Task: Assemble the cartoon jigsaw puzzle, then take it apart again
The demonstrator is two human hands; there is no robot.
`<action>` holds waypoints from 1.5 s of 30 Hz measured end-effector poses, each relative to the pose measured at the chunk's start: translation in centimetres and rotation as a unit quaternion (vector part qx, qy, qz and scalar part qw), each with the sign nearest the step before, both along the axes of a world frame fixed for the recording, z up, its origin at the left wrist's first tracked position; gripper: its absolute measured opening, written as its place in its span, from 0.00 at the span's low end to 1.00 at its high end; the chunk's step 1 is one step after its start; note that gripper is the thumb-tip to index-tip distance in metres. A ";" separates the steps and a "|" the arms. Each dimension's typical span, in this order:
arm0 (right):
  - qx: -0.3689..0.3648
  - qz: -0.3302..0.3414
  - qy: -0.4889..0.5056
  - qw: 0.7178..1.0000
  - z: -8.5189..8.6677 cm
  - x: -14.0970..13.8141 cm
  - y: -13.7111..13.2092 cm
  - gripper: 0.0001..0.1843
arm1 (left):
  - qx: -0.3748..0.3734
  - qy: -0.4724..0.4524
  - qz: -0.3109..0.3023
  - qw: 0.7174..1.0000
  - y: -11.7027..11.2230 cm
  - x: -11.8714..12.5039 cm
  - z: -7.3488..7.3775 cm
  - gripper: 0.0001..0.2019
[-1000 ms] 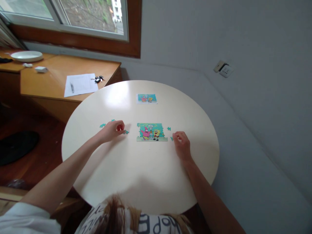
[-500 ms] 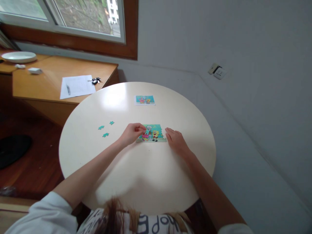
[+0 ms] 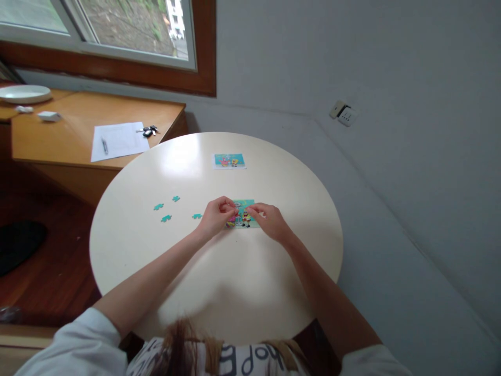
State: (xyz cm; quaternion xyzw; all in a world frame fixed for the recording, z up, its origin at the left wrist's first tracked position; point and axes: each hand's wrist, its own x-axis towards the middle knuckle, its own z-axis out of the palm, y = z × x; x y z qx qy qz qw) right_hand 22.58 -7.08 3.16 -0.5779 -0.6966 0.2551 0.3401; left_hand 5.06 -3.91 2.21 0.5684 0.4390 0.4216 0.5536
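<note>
Working: both bare hands meet over the small rectangular cartoon jigsaw puzzle [image 3: 246, 211] lying flat on the round cream-white table [image 3: 219, 282], a little beyond its centre toward the far edge
Puzzle look: turquoise ground with a pink figure and a yellow figure along its near edge, a pale strip at the bottom; its left and right ends are hidden under the hands
Left hand [image 3: 216, 215]: fingers curled, tips pinched together on the puzzle's left part; whether a piece sits between them cannot be told
Right hand [image 3: 270, 222]: palm down, fingers bent, tips resting on the puzzle's upper middle, touching the left fingertips
Loose pieces: four small turquoise jigsaw pieces [image 3: 166, 207] lie scattered toward the table's left edge, the nearest one just beside the left wrist, the others well apart from the puzzle
Reference card: a small printed picture card [image 3: 229, 161] showing the same cartoon lies near the far edge
Beyond the table: an orange-brown wooden desk [image 3: 74, 137] past the far left edge carries a white paper sheet [image 3: 118, 140], dark keys [image 3: 148, 130] and a white plate [image 3: 24, 93]
</note>
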 end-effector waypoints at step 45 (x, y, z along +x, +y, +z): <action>-0.231 -0.063 -0.091 0.967 -2.2 4.9 8.6 0.13 | 0.340 0.303 -0.079 0.887 -0.5 0.1 -4.0 0.12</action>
